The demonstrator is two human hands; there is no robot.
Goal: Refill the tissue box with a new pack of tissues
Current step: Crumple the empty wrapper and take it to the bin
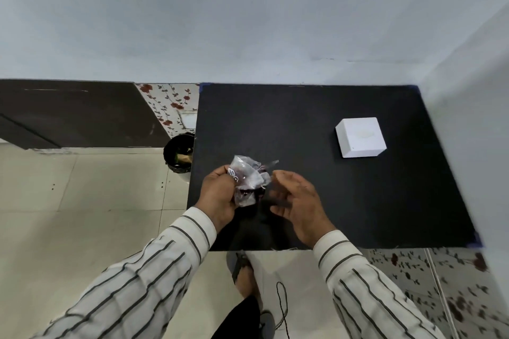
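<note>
Fingers [224,173] of your left hand [217,198] are closed on a crumpled plastic wrapper [248,181], held above the near-left part of the black tabletop [303,118]. The film is bunched and looks empty; no stack of tissues shows inside it, though folds hide part of it.

Starting at the far left: tiled floor [82,201], then a dark bin [179,153] standing on the floor just beside the tabletop's left edge, with some refuse visible in it. Next come your left hand and the wrapper, over the tabletop and near that bin.

Just to the right, your right hand [297,201] hangs with its fingers loosely spread and holding nothing; its fingertips sit close to the wrapper, and whether they touch it cannot be told.

Further right, well apart from both hands, the white tissue box [360,137] rests squarely on the tabletop toward the far-right corner. Its top appears closed, with a faint mark at the centre that may be the dispensing slot; blur prevents confirmation, and no tissue is seen standing out of it.

Assessment: with the wrapper apparently empty and the box shut, you seem to have the refill largely done. Remaining, by my judgement, is disposal of the wrapper, for which the bin is the likely place. Whether tissues are inside the box cannot be verified from this view.
</note>
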